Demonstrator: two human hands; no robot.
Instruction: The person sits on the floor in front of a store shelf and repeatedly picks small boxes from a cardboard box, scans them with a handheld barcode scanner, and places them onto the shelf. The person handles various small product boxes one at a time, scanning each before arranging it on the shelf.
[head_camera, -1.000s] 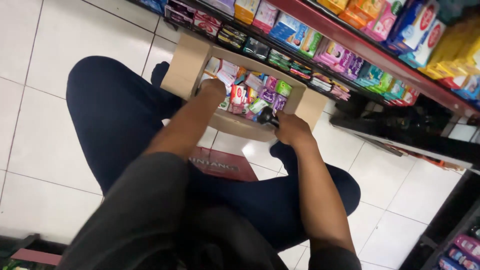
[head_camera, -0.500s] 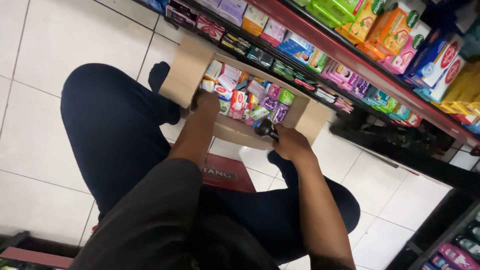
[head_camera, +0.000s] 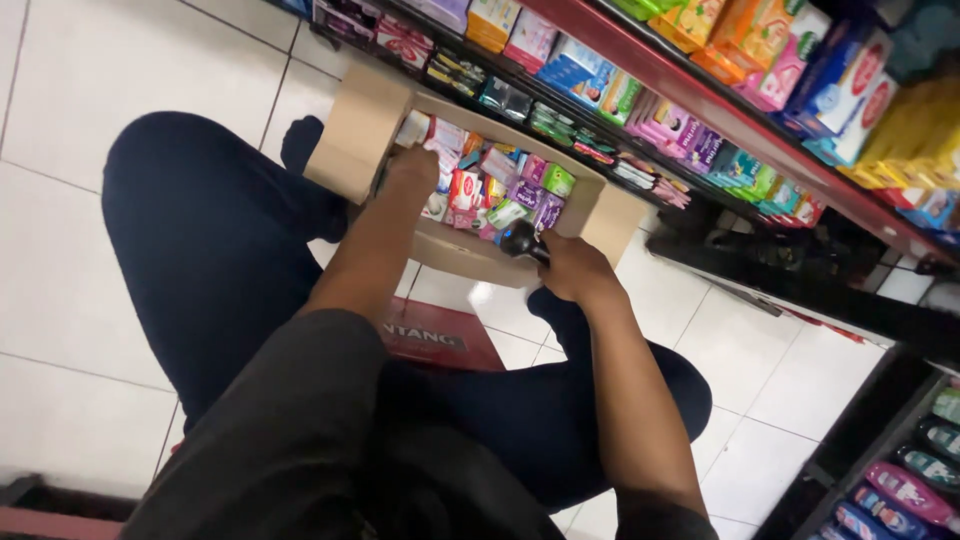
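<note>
One open brown cardboard box (head_camera: 470, 255) on the white tiled floor (head_camera: 130, 70), packed with small colourful soap packets (head_camera: 505, 185) too many and too jumbled to count, just in front of the red-edged shop shelf (head_camera: 700, 85). Left hand (head_camera: 415, 165) reaching into the box's left end, curled over the packets, grip hidden. Right hand (head_camera: 572, 270) at the box's near wall, closed around one black handheld scanner (head_camera: 520, 240); one red flat carton (head_camera: 440, 335) between two dark-trousered knees.
</note>
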